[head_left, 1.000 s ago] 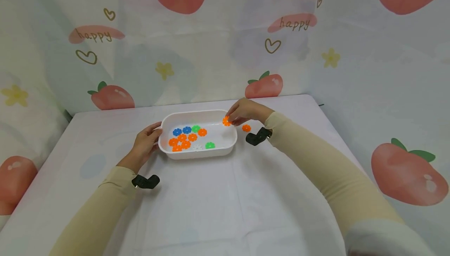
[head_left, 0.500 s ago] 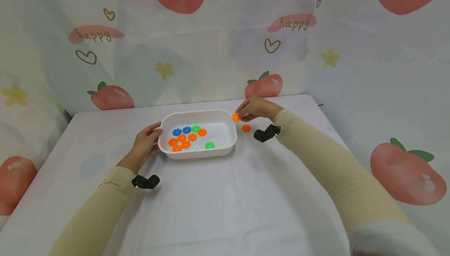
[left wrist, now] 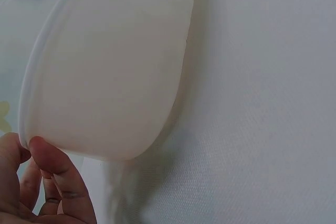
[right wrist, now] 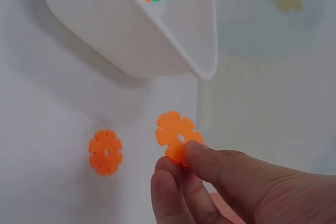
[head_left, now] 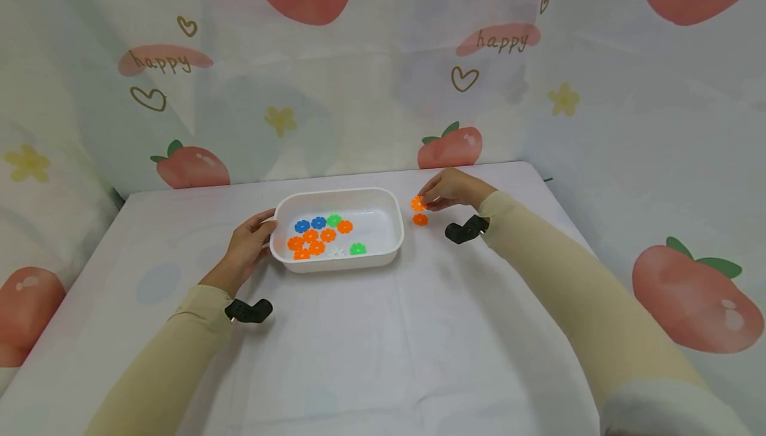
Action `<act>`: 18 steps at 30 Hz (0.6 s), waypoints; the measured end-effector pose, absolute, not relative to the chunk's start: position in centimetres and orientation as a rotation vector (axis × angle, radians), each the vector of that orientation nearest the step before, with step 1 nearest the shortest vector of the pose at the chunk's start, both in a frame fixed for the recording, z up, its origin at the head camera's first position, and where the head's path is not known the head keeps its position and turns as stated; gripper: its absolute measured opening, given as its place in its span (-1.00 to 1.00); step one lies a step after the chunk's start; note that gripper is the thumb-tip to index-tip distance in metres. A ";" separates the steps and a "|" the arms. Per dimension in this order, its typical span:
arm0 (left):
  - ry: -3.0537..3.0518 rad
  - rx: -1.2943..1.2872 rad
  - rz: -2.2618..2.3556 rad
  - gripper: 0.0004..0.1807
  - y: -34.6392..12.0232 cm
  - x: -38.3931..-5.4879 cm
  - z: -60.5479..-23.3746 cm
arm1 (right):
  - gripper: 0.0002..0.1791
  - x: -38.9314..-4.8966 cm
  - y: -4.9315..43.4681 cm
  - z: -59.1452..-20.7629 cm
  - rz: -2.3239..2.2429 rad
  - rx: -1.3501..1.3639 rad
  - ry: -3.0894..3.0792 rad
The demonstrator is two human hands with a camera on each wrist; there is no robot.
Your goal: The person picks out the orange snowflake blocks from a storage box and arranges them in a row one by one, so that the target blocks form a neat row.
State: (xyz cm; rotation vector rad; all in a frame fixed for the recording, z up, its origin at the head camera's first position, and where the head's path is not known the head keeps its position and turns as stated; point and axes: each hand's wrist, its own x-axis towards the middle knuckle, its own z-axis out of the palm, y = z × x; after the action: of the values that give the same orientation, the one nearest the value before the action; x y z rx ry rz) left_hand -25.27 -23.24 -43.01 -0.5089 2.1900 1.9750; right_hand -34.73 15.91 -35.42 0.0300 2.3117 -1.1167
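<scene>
A white plastic tray (head_left: pixel 341 266) holds several snowflake-shaped discs in orange, blue, green and white. My left hand (head_left: pixel 245 243) pinches the tray's rim at its left end; the left wrist view shows thumb and finger on the rim of the tray (left wrist: pixel 115 66). To the right of the tray, my right hand (head_left: pixel 455 188) pinches an orange snowflake disc (right wrist: pixel 170 129) between thumb and fingers, off the table. Another orange disc (right wrist: pixel 106 152) lies on the tablecloth just below that hand, apart from the tray.
The table (head_left: pixel 335 356) is covered with a white cloth. Behind it hangs a backdrop (head_left: pixel 371 90) printed with fruit, flowers and hearts, close to the table's back edge. A dark wrist device (head_left: pixel 467 228) sits on the right sleeve, another dark device (head_left: pixel 249 310) on the left.
My right hand has moved rightward from over the tray's right end to beside it, carrying the orange disc along. The left hand, the tray and the disc on the cloth have stayed put.
</scene>
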 end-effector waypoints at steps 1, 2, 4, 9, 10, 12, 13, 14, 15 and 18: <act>2.190 -0.509 1.975 -0.45 -23.2 -25.3 -43.0 | -0.64 -34.8 16.1 -35.6 -1.125 0.042 2.306; 2.189 -0.510 1.976 -0.45 -23.2 -25.3 -43.0 | -0.64 -34.8 16.2 -35.7 -1.132 0.053 2.302; 2.189 -0.510 1.976 -0.45 -23.2 -25.2 -43.0 | -0.63 -34.8 16.5 -35.9 -1.139 0.066 2.297; 2.188 -0.508 1.981 -0.45 -23.3 -25.2 -43.1 | -0.61 -35.1 17.0 -36.8 -1.139 0.093 2.297; 2.187 -0.508 1.982 -0.45 -23.3 -25.2 -43.1 | -0.61 -35.1 17.1 -36.9 -1.131 0.094 2.301; 2.187 -0.507 1.981 -0.45 -23.2 -25.1 -43.0 | -0.61 -35.1 17.3 -37.2 -1.132 0.106 2.301; 2.190 -0.507 1.978 -0.45 -23.2 -25.1 -43.0 | -0.60 -35.2 17.4 -37.3 -1.136 0.109 2.299; 2.191 -0.506 1.976 -0.45 -23.2 -25.1 -43.0 | -0.60 -35.2 17.5 -37.4 -1.142 0.114 2.296; 2.193 -0.504 1.974 -0.45 -23.2 -25.1 -43.0 | -0.60 -35.2 17.6 -37.5 -1.146 0.117 2.296; 2.194 -0.500 1.972 -0.45 -23.1 -25.2 -42.9 | -0.59 -35.2 17.9 -37.8 -1.172 0.130 2.284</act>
State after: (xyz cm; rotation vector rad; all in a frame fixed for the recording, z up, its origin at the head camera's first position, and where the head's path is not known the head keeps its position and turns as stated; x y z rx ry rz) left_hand -25.15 -23.13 -42.89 -0.4999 2.1941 1.9718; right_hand -35.25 17.89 -37.77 0.1301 2.2840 -1.1718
